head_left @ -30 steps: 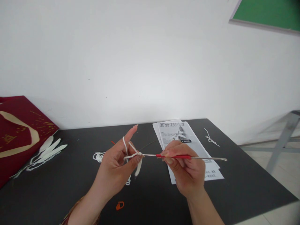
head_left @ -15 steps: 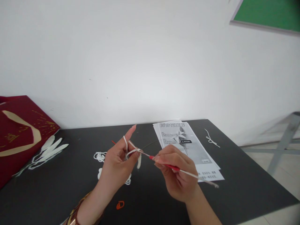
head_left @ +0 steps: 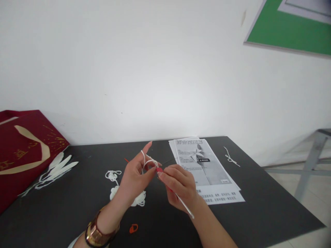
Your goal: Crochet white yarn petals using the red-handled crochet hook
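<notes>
Thumb and fingers of my left hand (head_left: pixel 137 177) pinch a small piece of white yarn work (head_left: pixel 153 162), with a strand looped over the raised index finger. My right hand (head_left: pixel 179 186) is closed on a crochet hook (head_left: pixel 185 206) with a red grip; its metal rear end points down toward me. The hook's front end is at the yarn by my left fingertips, its tip hard to make out. Behind my left wrist lies a loose heap of white yarn (head_left: pixel 139 199) on the black table.
Printed sheets (head_left: pixel 219 172) lie behind my right hand, a short knotted strand (head_left: pixel 230 159) beyond them. An orange stitch marker (head_left: pixel 133 228) is near the front. White crocheted petals (head_left: pixel 58 167) rest at the left beside a dark red bag (head_left: pixel 23 151).
My right hand has moved left, closer to my left hand, and the hook has turned to a steeper slant. The view has shifted slightly.
</notes>
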Tool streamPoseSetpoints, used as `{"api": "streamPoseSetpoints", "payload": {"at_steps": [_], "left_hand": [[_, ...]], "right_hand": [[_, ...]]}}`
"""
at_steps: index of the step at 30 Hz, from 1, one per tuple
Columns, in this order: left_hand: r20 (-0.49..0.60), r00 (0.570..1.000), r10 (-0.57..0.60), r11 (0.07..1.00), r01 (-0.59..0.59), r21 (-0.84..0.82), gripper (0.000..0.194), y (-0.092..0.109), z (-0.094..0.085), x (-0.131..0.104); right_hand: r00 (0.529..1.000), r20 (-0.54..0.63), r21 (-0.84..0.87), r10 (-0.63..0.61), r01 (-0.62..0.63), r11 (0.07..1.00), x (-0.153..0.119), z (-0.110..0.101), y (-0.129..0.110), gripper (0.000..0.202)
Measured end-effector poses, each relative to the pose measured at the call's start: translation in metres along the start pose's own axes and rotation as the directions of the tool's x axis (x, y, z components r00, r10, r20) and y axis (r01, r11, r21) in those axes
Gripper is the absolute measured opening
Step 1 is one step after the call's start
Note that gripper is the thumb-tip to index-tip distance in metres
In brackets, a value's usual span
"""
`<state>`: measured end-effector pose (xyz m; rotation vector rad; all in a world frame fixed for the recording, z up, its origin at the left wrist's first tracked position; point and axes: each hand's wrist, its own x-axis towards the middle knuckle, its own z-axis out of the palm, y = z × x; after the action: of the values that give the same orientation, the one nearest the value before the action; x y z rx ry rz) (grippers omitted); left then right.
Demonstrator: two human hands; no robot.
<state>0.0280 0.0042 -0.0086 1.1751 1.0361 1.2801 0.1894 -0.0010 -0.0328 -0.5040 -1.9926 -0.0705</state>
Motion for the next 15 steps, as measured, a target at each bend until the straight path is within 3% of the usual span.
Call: {"api": "streamPoseSetpoints", "payload": {"at_steps": [3,9,12,15], "left_hand": [[0.095,0.993,-0.065,0.997,0.069,-0.044,0.081,0.011,-0.01,0.003],[0.03,0.997,-0.07,0.997,0.07,-0.015,0.079,0.008,-0.015,0.008],[0.039,0.998,-0.044,0.999,0.044,-0.005,0.074,0.003,-0.015,0.009],[0.056,0.998,0.004,1.0,-0.004,0.001,0.072,0.002,-0.016,0.008]], "right_hand": [[0.997,0.054,-0.054,-0.057,0.06,0.997,0.002,-0.001,0.0,0.032],[0.981,0.135,-0.176,-0.136,0.159,0.971,0.002,-0.002,-0.001,0.029],[0.987,0.122,-0.139,-0.107,0.124,0.983,0.0,-0.001,0.001,0.033],[1.0,0.016,-0.032,-0.014,0.015,0.999,-0.001,0.001,0.002,0.037]]}}
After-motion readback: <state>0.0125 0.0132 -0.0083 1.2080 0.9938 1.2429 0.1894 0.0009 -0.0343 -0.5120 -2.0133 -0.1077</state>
